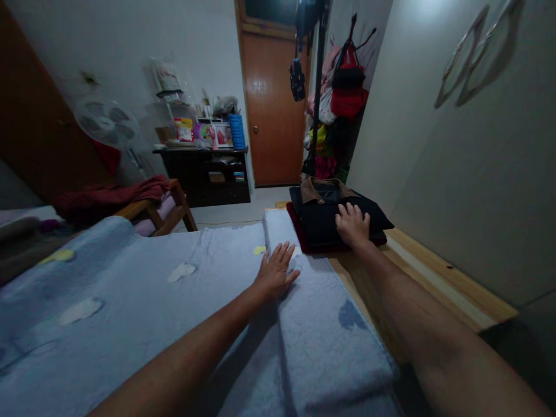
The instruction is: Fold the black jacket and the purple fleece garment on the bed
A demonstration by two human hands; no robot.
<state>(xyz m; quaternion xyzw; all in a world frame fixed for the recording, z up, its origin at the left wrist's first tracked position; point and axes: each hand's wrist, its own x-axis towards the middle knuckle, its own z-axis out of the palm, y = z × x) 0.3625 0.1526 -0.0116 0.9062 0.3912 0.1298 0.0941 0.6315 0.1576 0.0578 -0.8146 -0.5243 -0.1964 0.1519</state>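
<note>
My left hand (pixel 277 271) rests with spread fingers on a light blue blanket (pixel 226 324) patterned with white and yellow shapes. Under my right hand (pixel 353 225) lies a folded dark jacket (pixel 317 223) with a brown collar (pixel 324 190); the fingers are spread on top of it. Dark red folded cloth (pixel 297 231) shows beneath the jacket. This stack sits at the blanket's far right corner, partly over a wooden board (pixel 434 272). Neither hand grasps anything.
A pale wall or panel with two hangers (pixel 471 52) rises at the right. Bags (pixel 350 87) hang beside a wooden door (pixel 275 110). A dark cabinet (pixel 204 179), a white fan (pixel 106 121) and a wooden chair (pixel 174 211) draped with red cloth stand at the left.
</note>
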